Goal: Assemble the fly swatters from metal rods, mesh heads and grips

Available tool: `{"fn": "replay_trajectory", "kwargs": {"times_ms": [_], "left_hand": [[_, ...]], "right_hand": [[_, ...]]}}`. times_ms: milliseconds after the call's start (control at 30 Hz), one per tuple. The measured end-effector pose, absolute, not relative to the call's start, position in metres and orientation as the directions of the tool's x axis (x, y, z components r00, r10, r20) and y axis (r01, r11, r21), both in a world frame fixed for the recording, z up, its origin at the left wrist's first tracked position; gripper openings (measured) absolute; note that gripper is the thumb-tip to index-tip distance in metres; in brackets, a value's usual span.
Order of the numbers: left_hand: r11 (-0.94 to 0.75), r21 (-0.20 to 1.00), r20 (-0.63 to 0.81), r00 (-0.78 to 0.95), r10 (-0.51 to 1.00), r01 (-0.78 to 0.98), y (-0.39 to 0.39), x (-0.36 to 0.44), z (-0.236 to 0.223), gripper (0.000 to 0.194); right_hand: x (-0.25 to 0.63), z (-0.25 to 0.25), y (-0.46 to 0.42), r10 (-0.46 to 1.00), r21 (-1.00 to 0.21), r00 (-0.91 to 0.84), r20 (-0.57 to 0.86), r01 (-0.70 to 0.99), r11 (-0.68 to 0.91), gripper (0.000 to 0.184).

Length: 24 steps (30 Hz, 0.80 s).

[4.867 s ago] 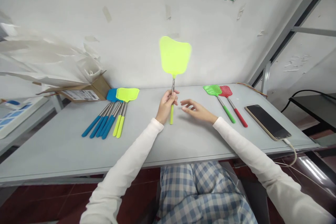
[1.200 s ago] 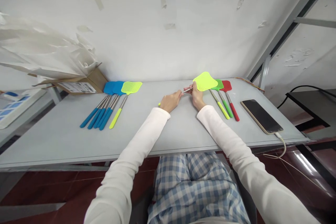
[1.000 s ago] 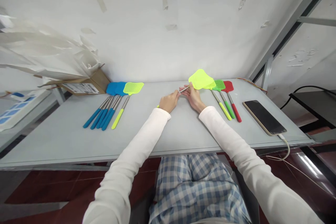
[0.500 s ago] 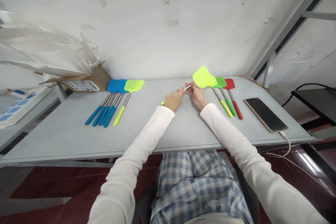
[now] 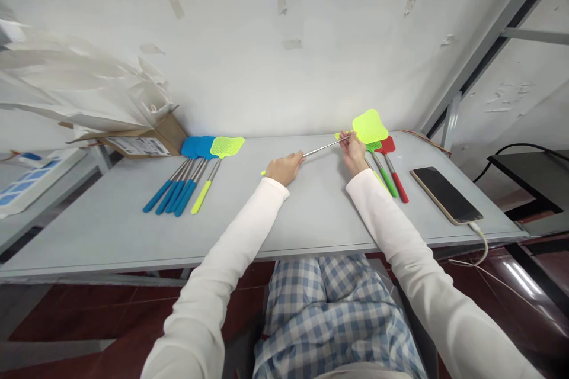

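I hold a yellow-green fly swatter (image 5: 370,127) across the grey table (image 5: 111,231). My left hand (image 5: 283,168) is closed round its yellow grip. My right hand (image 5: 354,154) pinches the far end of its thin metal rod (image 5: 322,147), just below the mesh head. The rod is drawn out long between my hands, slanting up to the right. Under my right hand lie a green swatter (image 5: 386,180) and a red swatter (image 5: 395,176); a third one beneath is mostly hidden.
Several blue-handled swatters (image 5: 175,189) and one yellow swatter (image 5: 208,174) lie in a row at the left. A cardboard box (image 5: 146,141) with white plastic sits behind them. A phone (image 5: 446,195) on a white cable lies at the right.
My right hand has moved right, carrying the swatter head away from my left hand, so the metal rod is now drawn out much longer. My left hand has barely moved.
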State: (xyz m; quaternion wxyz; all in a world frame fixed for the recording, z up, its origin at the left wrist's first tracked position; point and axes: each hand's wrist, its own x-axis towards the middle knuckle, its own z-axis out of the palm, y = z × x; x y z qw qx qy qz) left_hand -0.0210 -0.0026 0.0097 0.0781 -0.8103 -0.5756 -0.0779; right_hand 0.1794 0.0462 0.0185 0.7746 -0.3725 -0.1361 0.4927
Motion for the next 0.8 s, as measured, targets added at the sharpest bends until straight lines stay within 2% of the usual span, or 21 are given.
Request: {"fn": "replay_trajectory", "kwargs": {"times_ms": [300,433,567,800], "left_hand": [[-0.366,0.009,0.281,0.348,0.894,0.931,0.015,-0.054,0.01,0.046],[-0.34,0.095,0.297,0.299,0.907,0.936,0.021,-0.069,0.003,0.041],[-0.291,0.166,0.26,0.243,0.934,0.942,0.024,-0.076,0.001,0.039],[-0.282,0.192,0.202,0.244,0.949,0.94,0.025,-0.074,0.005,0.038]], "right_hand": [[0.171,0.015,0.051,0.852,-0.729,0.514,-0.101,-0.621,0.288,0.029],[0.161,0.009,0.046,0.905,-0.728,0.417,-0.087,-0.647,0.228,0.026],[0.159,0.004,0.041,0.95,-0.705,0.302,-0.073,-0.689,0.165,0.021],[0.166,-0.002,0.041,0.944,-0.722,0.315,-0.1,-0.675,0.149,0.031]]}}
